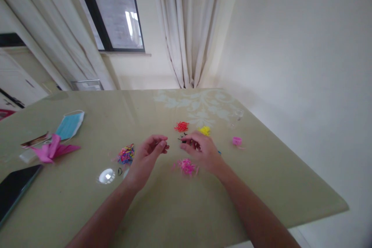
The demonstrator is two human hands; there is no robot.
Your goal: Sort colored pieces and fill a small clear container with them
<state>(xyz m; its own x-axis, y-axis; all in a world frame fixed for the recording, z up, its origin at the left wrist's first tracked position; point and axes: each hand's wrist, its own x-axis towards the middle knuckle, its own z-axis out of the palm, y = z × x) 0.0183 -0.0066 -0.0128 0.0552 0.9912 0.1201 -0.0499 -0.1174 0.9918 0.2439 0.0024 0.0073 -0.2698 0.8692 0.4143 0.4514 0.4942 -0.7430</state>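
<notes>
The only view is worn on the person's head, looking forward and down across the worktop [180, 209] from its near side. The forearms enter at the bottom, and the hands sit in mid-view at about arm's reach. Beyond the far edge it takes in the window [113, 11] and curtains [186, 27], with a wall [305, 66] filling the right.
</notes>
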